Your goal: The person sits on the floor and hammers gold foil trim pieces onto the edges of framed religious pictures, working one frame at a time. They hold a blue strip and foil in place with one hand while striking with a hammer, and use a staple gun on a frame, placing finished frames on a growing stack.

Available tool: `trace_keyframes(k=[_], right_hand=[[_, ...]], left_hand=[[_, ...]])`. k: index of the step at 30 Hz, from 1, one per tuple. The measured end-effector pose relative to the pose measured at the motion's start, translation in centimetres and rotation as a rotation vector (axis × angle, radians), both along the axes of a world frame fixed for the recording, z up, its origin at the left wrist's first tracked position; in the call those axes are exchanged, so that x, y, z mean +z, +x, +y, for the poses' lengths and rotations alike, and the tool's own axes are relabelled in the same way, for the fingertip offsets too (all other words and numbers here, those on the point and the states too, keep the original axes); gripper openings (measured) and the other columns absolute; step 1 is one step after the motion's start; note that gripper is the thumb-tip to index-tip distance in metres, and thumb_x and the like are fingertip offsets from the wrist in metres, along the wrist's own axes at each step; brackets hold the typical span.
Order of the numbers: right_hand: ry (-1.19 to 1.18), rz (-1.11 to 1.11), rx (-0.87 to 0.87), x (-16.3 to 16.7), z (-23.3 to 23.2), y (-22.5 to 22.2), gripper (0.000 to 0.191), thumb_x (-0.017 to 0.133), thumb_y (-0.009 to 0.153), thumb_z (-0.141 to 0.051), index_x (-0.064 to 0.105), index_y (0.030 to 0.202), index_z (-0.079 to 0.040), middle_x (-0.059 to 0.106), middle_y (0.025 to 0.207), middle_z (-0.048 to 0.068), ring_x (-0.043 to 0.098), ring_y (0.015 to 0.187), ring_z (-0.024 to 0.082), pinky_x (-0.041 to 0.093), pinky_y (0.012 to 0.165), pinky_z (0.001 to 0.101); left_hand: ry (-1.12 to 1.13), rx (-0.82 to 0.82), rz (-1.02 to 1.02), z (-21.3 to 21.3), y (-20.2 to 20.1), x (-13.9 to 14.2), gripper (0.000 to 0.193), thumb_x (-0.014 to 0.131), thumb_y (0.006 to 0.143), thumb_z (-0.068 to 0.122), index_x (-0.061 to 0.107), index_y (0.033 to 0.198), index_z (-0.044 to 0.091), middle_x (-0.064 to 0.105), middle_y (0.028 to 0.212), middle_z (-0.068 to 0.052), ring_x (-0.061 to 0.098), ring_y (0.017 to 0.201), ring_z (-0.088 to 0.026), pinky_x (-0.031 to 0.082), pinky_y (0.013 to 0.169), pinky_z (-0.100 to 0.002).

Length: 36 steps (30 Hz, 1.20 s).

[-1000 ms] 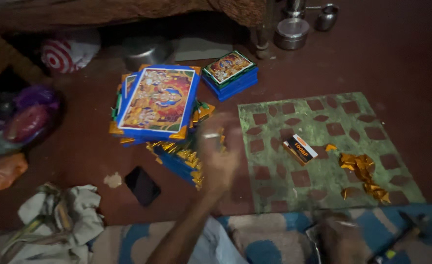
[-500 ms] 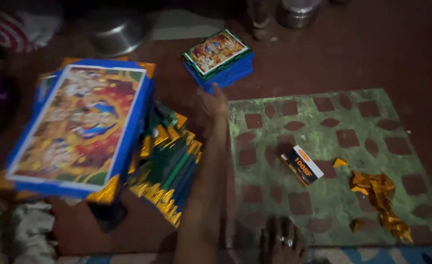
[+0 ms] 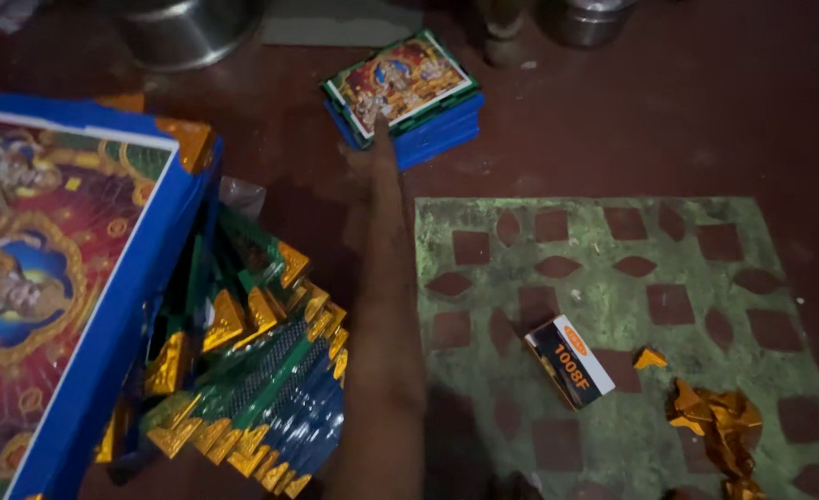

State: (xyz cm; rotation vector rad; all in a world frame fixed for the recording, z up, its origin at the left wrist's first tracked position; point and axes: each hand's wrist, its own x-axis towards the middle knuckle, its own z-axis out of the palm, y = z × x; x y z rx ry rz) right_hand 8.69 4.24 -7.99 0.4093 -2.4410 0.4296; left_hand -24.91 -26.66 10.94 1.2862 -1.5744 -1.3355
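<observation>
A left hand (image 3: pixel 379 153) is seen stretched far forward along the dark red floor (image 3: pixel 669 120), its fingertips laid on the near edge of a small stack of blue-edged picture frames (image 3: pixel 402 95) — whether the fingers are closed on the stack cannot be told in the dim light. The stack is set at the top of the scene, just beyond a worn green patterned mat (image 3: pixel 613 315). The right hand is not shown. To the left, a large blue-bordered picture (image 3: pixel 48 278) is tilted over a fanned pile of frames with gold corner pieces (image 3: pixel 252 380). On the mat, a small black-and-orange box (image 3: pixel 569 361) is lying flat, with crumpled gold foil (image 3: pixel 720 421) near it — the two apart. Steel pots (image 3: pixel 182 28) are ranged along the far edge.
</observation>
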Motion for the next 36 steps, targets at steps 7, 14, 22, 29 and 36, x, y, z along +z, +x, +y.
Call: trace_keyframes(k=[7, 14, 22, 29, 36], right_hand=[[0.007, 0.032, 0.033, 0.4, 0.0, -1.0, 0.043, 0.066, 0.08, -0.036, 0.07, 0.117, -0.015, 0.067, 0.122, 0.014, 0.062, 0.112, 0.037, 0.047, 0.095, 0.0595], [0.011, 0.044, 0.046, 2.7, -0.7, -2.0, 0.041, 0.067, 0.079, -0.034, 0.071, 0.114, -0.014, 0.068, 0.119, 0.015, 0.063, 0.109, 0.038, 0.047, 0.093, 0.0593], [0.008, 0.065, 0.047, 5.3, -2.1, -2.4, 0.038, 0.069, 0.078, -0.032, 0.072, 0.11, -0.013, 0.069, 0.116, 0.015, 0.064, 0.106, 0.038, 0.048, 0.091, 0.059], [0.009, 0.116, 0.049, 6.0, -2.9, -1.9, 0.036, 0.07, 0.077, -0.03, 0.073, 0.107, -0.012, 0.07, 0.113, 0.015, 0.065, 0.104, 0.038, 0.049, 0.09, 0.0587], [-0.049, -0.017, -0.091, 6.4, -2.9, -1.7, 0.044, 0.072, 0.071, -0.034, 0.073, 0.11, -0.013, 0.067, 0.118, 0.016, 0.062, 0.109, 0.039, 0.046, 0.093, 0.0592]], left_hand=[[-0.15, 0.05, 0.069, 0.5, 1.9, -0.7, 0.086, 0.087, 0.071, 0.054, 0.061, 0.134, 0.001, 0.072, 0.12, -0.026, 0.07, 0.11, -0.044, 0.054, 0.092, -0.052], [-0.207, 0.131, -0.073, 3.1, 3.8, 0.6, 0.071, 0.086, 0.076, 0.049, 0.065, 0.13, 0.007, 0.067, 0.126, -0.027, 0.065, 0.115, -0.046, 0.051, 0.097, -0.053], [0.093, 0.031, -0.089, 5.4, 6.8, 2.4, 0.067, 0.083, 0.077, 0.047, 0.064, 0.126, 0.006, 0.07, 0.12, -0.024, 0.066, 0.112, -0.043, 0.051, 0.095, -0.053], [0.067, -0.072, 0.21, 7.4, 9.3, 1.3, 0.05, 0.083, 0.079, 0.037, 0.066, 0.111, 0.003, 0.071, 0.103, -0.017, 0.066, 0.093, -0.034, 0.052, 0.081, -0.047], [0.241, -0.188, 0.532, 10.8, 13.7, 0.5, 0.034, 0.084, 0.08, 0.024, 0.065, 0.097, 0.002, 0.068, 0.086, -0.008, 0.062, 0.072, -0.022, 0.051, 0.062, -0.04]])
